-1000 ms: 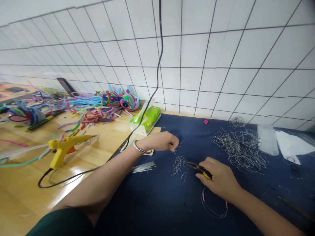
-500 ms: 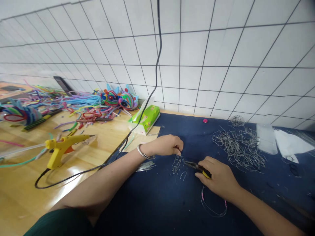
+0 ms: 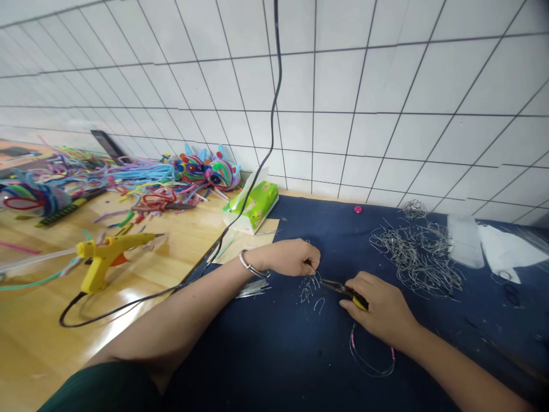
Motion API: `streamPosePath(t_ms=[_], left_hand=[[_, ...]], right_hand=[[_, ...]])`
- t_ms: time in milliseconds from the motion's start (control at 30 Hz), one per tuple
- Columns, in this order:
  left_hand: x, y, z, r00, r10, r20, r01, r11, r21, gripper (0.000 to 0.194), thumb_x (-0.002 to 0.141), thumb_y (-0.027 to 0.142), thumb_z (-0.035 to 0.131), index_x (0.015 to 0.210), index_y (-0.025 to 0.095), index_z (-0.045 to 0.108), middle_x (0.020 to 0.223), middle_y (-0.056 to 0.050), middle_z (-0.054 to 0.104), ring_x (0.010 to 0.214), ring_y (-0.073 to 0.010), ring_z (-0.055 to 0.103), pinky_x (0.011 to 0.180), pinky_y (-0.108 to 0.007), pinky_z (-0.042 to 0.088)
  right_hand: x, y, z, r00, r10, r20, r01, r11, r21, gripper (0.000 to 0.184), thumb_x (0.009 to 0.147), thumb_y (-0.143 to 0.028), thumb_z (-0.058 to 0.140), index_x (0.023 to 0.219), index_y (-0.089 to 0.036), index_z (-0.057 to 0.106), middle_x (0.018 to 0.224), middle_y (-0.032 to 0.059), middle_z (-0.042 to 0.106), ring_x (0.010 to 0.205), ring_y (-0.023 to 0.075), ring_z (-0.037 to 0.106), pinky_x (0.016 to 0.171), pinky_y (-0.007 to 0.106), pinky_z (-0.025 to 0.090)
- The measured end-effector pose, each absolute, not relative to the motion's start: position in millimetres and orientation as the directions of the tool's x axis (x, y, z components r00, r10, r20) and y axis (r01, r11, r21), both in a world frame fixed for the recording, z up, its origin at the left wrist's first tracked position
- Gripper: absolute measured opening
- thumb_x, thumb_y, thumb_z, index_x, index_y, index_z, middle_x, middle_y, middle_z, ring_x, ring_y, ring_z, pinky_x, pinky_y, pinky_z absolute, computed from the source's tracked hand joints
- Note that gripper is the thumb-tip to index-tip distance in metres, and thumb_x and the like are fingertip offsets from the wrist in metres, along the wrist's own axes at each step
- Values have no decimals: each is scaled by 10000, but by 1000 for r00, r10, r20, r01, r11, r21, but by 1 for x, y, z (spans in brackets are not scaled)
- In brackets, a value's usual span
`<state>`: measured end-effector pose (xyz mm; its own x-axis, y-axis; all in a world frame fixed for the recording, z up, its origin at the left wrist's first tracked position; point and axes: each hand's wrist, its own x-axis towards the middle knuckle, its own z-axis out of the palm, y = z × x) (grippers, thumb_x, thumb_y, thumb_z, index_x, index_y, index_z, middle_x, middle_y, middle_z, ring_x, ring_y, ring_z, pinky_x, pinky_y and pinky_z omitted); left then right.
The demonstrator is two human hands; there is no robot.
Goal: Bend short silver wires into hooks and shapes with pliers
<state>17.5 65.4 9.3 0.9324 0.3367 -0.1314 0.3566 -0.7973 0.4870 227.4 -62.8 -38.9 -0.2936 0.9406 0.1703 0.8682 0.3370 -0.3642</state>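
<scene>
My left hand [image 3: 297, 256] is closed in a pinch over a small cluster of bent wire pieces [image 3: 307, 289]; a thin wire seems to be between thumb and finger. In my right hand [image 3: 380, 303] are pliers [image 3: 354, 296] with dark jaws and yellow-black handles, their tips pointing left, close to the wire under my left fingers. Whether the jaws grip that wire cannot be made out. One U-shaped wire piece [image 3: 319, 305] lies apart, just below the cluster. Straight wire lengths [image 3: 254, 288] rest beneath my left wrist.
A tangled wire heap [image 3: 418, 257] lies right on the dark blue mat [image 3: 274, 355]. A beaded loop [image 3: 371, 372] is near my right wrist. Leftward are a green tissue pack [image 3: 257, 206], a yellow glue gun [image 3: 100, 257] and colourful pipe cleaners [image 3: 141, 171]. A black cable [image 3: 274, 114] hangs down in front.
My left hand has dropped very slightly at the wire cluster. My right hand and the pliers have barely moved.
</scene>
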Motion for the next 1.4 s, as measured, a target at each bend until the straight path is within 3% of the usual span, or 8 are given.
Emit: streamPosePath(t_ms=[267, 433, 600, 900, 1133, 1400], left_hand=[[16, 69, 16, 937, 339, -81, 319, -742, 589, 178, 726, 118, 449, 833, 160, 585, 785, 15, 593, 679, -69, 506, 614, -173, 351], [15, 73, 14, 900, 427, -83, 386, -697, 604, 168, 734, 153, 453, 824, 148, 594, 742, 8, 591, 643, -70, 497, 585, -185, 354], [13, 71, 18, 912, 400, -87, 367, -706, 606, 129, 733, 176, 474, 785, 158, 591, 714, 18, 577, 635, -66, 501, 579, -180, 355], [12, 74, 14, 906, 414, -90, 399, -760, 513, 127, 722, 168, 472, 768, 163, 590, 708, 23, 583, 618, -70, 490, 560, -181, 331], [14, 71, 3, 876, 482, 3, 458, -836, 302, 163, 696, 116, 432, 715, 176, 582, 666, 16, 577, 578, -86, 473, 554, -203, 307], [12, 79, 4, 878, 478, 15, 446, -830, 335, 182, 702, 109, 416, 742, 172, 582, 683, 16, 571, 591, -82, 472, 554, -192, 309]], right_hand=[[228, -63, -38, -291, 942, 166, 874, 332, -355, 141, 764, -314, 530, 872, -228, 555, 805, -1, 536, 740, 137, 512, 640, 253, 392], [228, -63, -38, -295, 939, 178, 872, 341, -352, 140, 762, -313, 529, 869, -226, 558, 802, 2, 539, 736, 136, 515, 635, 251, 397], [227, -62, -38, -299, 935, 191, 869, 350, -350, 136, 762, -307, 528, 868, -227, 559, 800, 4, 544, 733, 137, 521, 635, 252, 403], [228, -64, -37, -294, 940, 175, 870, 339, -357, 141, 761, -302, 535, 879, -229, 558, 808, 2, 543, 742, 137, 519, 639, 253, 400], [227, -63, -37, -298, 936, 187, 867, 347, -358, 133, 764, -301, 533, 873, -226, 555, 811, 8, 546, 744, 143, 518, 640, 258, 403], [227, -63, -38, -299, 933, 199, 861, 354, -366, 132, 763, -301, 532, 870, -229, 557, 801, 5, 544, 734, 140, 518, 636, 259, 406]])
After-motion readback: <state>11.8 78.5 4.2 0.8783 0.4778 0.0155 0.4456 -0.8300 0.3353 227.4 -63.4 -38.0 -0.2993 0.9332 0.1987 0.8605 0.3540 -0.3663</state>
